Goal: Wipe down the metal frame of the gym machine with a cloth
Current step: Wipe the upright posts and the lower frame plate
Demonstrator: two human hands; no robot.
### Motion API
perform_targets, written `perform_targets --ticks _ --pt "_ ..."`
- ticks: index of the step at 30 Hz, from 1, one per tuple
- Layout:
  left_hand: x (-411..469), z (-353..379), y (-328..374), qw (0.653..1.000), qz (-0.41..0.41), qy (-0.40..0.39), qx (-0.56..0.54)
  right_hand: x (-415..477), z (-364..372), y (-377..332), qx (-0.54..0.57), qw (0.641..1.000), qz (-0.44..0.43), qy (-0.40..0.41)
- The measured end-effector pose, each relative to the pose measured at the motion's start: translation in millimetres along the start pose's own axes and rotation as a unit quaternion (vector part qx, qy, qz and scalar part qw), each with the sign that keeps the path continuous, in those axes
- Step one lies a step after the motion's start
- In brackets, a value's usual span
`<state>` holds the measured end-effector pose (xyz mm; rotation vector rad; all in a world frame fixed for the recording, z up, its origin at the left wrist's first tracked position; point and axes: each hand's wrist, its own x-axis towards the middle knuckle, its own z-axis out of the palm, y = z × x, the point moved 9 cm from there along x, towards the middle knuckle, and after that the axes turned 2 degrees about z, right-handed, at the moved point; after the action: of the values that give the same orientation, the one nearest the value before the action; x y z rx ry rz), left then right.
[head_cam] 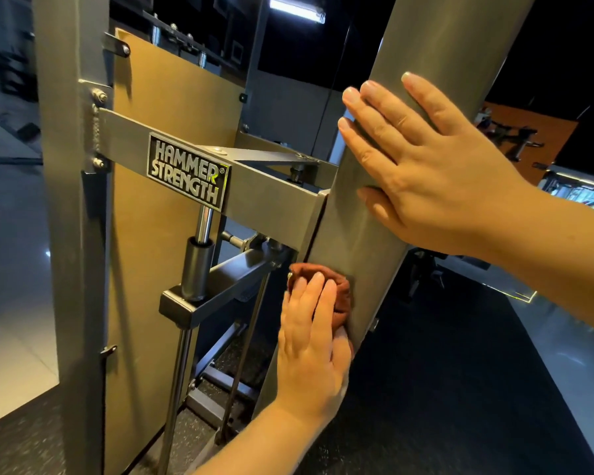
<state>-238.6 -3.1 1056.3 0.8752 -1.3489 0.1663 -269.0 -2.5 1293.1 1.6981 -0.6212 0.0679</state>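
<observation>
Dark gym floor [443, 389] w/ other equipment dim in the bkgd. We've got our right hand [422, 166] flat on the big grey upright post [357, 252] of the frame, fingers slightly spread. Our left hand [312, 341] presses a bunched rust-brown cloth [340, 293] against the post's left edge, just below the crossbar [254, 186] w/ the Hammer Strength badge [187, 171]; fingers together, on the cloth.

Smooth, brushed grey metal frame [408, 97]; soft, matt rust-brown cloth [336, 289]; speckled rubbery floor [460, 389].
</observation>
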Motion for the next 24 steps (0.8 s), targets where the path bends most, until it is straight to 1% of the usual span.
perform_targets --ticks 3,4,5,7,10,12,14,16,19,21,24 --pt "-36.1 0.4 -19.1 0.992 -0.114 0.007 -0.05 -0.1 0.0 -2.4 0.002 1.0 -0.002 0.003" --pt "-34.0 1.2 -18.3 0.988 -0.134 0.014 -0.073 -0.7 0.4 -3.8 0.001 1.0 -0.004 0.004" --pt "-24.1 1.2 -14.1 0.986 -0.138 0.022 -0.091 -1.5 0.8 -6.1 -0.001 1.0 -0.007 0.005" --pt "13.2 -0.6 2.3 0.99 -0.096 0.043 -0.099 -2.8 1.2 -12.5 0.003 1.0 -0.019 0.011" --pt "68.0 -5.6 23.6 0.995 -0.031 0.052 -0.086 -4.3 1.6 -19.3 0.013 0.999 -0.031 0.017" --pt "73.5 -6.5 23.0 0.996 -0.012 0.041 -0.082 -4.3 1.8 -20.0 0.016 0.999 -0.033 0.014" --pt "46.0 -4.1 13.4 0.997 0.01 0.01 -0.076 -4.6 1.6 -21.0 0.02 0.999 -0.033 0.015" --pt "0.3 -1.9 -4.0 0.998 0.0 -0.022 -0.066 -5.6 1.9 -22.5 0.019 0.999 -0.031 0.014" --pt "-49.0 0.6 -20.5 0.996 -0.058 -0.036 -0.056 -7.2 3.9 -24.2 0.008 1.0 -0.029 0.003" --pt "-41.0 2.2 -13.7 0.996 -0.066 -0.026 -0.061 -8.9 3.7 -28.3 0.006 0.999 -0.034 -0.003" --pt "6.4 -1.2 10.1 0.997 -0.018 -0.008 -0.078 -13.4 2.1 -42.0 0.016 0.999 -0.048 0.0"
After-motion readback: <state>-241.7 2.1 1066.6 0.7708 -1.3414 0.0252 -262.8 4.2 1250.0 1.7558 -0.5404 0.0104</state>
